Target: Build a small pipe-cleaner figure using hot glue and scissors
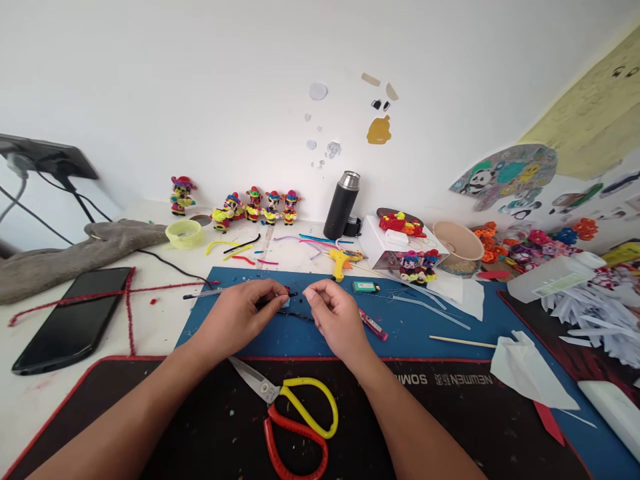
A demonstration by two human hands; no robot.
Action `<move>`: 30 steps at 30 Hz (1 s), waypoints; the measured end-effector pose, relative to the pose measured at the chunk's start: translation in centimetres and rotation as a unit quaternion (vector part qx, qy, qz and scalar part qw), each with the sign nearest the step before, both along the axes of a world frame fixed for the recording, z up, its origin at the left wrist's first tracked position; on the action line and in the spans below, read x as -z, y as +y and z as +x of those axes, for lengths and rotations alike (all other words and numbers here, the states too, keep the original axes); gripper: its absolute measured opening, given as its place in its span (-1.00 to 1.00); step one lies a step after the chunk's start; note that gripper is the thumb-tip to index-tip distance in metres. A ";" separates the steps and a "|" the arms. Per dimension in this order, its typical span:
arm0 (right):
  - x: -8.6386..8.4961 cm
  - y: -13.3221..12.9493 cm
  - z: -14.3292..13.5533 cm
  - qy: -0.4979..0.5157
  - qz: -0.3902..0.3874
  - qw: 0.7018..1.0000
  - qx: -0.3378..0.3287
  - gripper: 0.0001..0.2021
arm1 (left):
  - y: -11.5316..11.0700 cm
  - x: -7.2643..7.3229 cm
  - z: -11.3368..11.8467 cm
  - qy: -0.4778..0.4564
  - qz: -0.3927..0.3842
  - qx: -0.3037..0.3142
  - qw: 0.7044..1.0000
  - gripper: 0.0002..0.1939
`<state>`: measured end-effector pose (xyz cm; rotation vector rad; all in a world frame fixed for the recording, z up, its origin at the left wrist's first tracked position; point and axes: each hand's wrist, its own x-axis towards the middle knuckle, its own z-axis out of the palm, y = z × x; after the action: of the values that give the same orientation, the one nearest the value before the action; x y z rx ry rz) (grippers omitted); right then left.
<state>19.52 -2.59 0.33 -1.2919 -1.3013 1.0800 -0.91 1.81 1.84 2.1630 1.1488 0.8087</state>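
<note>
My left hand (247, 312) is closed in a pinch over the blue mat. From its fingertips a short black piece (293, 295), perhaps pipe cleaner, sticks out to the right. Facing it, slightly apart, my right hand (334, 315) has thumb and forefinger pressed together; whatever may be between them is too small to make out. A dark twisted strand (297, 315) lies on the mat between the hands. Below them, scissors (270, 392) with one yellow and one red handle rest on the black mat, blades pointing up and left.
A phone (75, 320) with red pipe cleaners across it lies left. Behind the hands are a yellow glue gun (341, 262), a black thermos (342, 207), a tape roll (185, 235) and several small figures (254, 204). Tissue (525, 367) and a wooden stick (463, 341) lie right.
</note>
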 end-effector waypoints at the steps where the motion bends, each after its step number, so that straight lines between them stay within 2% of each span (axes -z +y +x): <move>1: 0.0 0.0 0.0 0.002 -0.003 1.000 -0.009 -0.71 | 0.0 0.0 0.0 0.000 0.002 0.002 1.000 -0.72; 4: 0.2 0.0 -0.1 -0.019 -0.002 0.999 -0.026 -0.72 | 0.0 0.2 0.1 0.000 0.012 0.007 1.000 -0.74; 11: 0.4 -0.1 -0.2 -0.117 0.040 0.992 -0.014 -0.80 | 0.0 0.9 0.1 0.005 0.045 0.035 0.998 -0.74; 20: 0.2 -0.4 -0.2 -0.174 0.051 0.983 -0.005 -0.82 | -0.1 0.8 0.1 0.002 0.096 0.037 0.995 -0.76; 30: 0.3 -0.1 -0.1 -0.145 0.036 0.989 0.021 -0.82 | -0.1 0.8 0.0 0.018 0.096 0.032 0.995 -0.77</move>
<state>19.43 -2.69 0.08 -1.4532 -1.5060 0.8276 -0.89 1.75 1.07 2.3674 1.0501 0.8872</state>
